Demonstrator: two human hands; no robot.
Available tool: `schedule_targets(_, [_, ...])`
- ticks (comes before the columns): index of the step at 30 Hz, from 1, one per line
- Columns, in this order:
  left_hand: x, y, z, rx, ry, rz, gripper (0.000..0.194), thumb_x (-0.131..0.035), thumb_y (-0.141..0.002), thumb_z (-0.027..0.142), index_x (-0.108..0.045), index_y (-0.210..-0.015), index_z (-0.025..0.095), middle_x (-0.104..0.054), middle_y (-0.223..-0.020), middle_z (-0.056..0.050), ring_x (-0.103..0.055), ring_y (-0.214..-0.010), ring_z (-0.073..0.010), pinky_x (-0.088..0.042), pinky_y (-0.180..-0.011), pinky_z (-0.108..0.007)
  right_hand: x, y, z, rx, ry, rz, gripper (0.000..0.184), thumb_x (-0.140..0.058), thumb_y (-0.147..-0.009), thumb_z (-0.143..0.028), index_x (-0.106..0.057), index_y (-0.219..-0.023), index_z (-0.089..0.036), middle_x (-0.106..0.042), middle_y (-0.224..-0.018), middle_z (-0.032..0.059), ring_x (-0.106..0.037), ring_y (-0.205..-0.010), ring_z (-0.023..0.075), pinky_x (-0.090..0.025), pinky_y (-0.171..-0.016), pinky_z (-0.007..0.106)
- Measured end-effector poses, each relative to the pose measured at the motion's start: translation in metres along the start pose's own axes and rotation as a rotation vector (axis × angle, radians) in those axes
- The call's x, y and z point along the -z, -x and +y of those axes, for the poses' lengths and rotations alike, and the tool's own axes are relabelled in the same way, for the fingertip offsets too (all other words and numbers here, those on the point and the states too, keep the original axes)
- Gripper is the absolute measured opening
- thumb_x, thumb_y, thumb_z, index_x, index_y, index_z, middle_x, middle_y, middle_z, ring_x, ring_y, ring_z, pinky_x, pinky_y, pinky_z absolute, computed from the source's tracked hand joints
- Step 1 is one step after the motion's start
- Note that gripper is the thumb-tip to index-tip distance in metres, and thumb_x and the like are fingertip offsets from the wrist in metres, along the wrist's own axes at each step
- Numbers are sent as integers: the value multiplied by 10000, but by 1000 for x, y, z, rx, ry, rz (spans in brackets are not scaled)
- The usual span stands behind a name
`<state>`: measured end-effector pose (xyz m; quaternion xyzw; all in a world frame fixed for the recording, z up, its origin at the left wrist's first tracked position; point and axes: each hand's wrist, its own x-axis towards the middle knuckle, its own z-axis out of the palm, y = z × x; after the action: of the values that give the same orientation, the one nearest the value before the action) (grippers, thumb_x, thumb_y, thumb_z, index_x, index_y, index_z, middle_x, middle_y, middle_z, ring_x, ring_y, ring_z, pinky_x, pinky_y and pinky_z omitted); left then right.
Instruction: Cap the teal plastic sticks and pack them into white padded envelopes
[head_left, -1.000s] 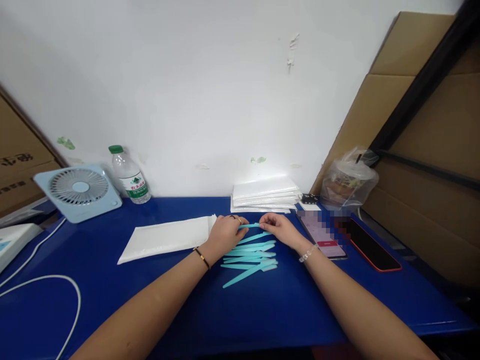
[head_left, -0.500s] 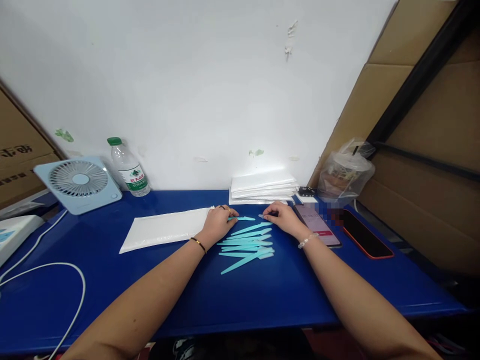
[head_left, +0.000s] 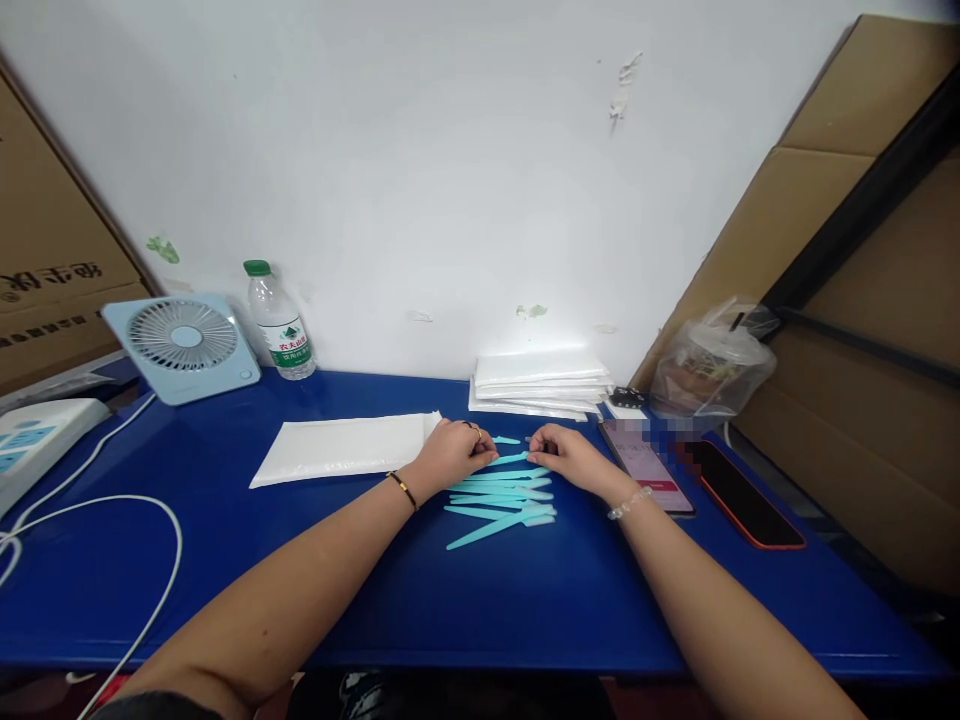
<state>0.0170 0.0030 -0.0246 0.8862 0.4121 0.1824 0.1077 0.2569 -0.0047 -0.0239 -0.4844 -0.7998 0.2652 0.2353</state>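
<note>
Several turquoise eyebrow razors [head_left: 499, 530] with pale clear caps lie in a rough column on the blue table. My left hand [head_left: 456, 452] is closed on the handle end of one razor [head_left: 512, 458] near the column's far end. At that razor's capped end, the fingertips of my right hand [head_left: 566, 458] are pinched together. Just beyond it lies another razor [head_left: 507, 440], partly hidden by my hands. A white padded envelope [head_left: 337, 445] rests flat to the left, its right end touching or just behind my left hand.
Behind my hands is a stack of white padded envelopes [head_left: 540, 372] against the wall. A water bottle [head_left: 283, 325] and a blue fan [head_left: 184, 345] stand at left, with a white cable [head_left: 176, 560] nearer. Two phones [head_left: 652, 465] and a bagged drink cup [head_left: 709, 365] are at right.
Both hands have come slightly nearer to me, from the farthest razor to the one below it. The farthest razor now lies beyond my fingers. The view has shifted a little.
</note>
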Motion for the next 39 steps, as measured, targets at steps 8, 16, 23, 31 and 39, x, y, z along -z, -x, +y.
schedule_targets(8, [12, 0, -10, 84, -83, 10, 188, -543, -839, 343, -673, -751, 239, -698, -800, 16, -574, -829, -183, -318, -707, -299, 7, -3, 13, -69, -118, 19, 278, -637, -757, -444, -621, -775, -167, -577, -670, -5, -464, -589, 114, -360, -549, 235])
schedule_targets(16, [11, 1, -15, 139, -72, 28, 165, -627, -775, 347, -655, -918, 270, -677, -842, 20, -563, -850, -187, -333, -709, -298, 18, 6, 12, 84, 17, -38, 235, -654, -761, -429, -673, -836, -207, -543, -866, 30, -516, -724, 144, -413, -644, 265])
schedule_targets(23, [9, 4, -2, -12, -29, 7, 255, -513, -851, 444, -682, -907, 262, -682, -838, 8, -584, -830, -167, -350, -735, -295, 15, 8, 3, 92, 61, -152, 191, -628, -792, -387, -644, -783, -197, -512, -837, 16, -507, -714, 136, -409, -626, 257])
schedule_targets(31, [13, 4, -9, 7, -64, -41, 200, -529, -835, 307, -694, -748, 234, -712, -827, 6, -597, -807, -172, -344, -745, -293, 15, 3, 11, 69, 31, -29, 215, -615, -799, -398, -641, -762, -188, -529, -856, 35, -513, -740, 152, -429, -677, 278])
schedule_targets(39, [14, 3, -20, 99, -63, 16, 143, -619, -772, 343, -681, -874, 266, -688, -821, 21, -582, -814, -173, -327, -688, -274, 25, 10, 4, 50, 47, -59, 252, -626, -782, -452, -672, -818, -206, -548, -884, 40, -518, -736, 162, -424, -656, 289])
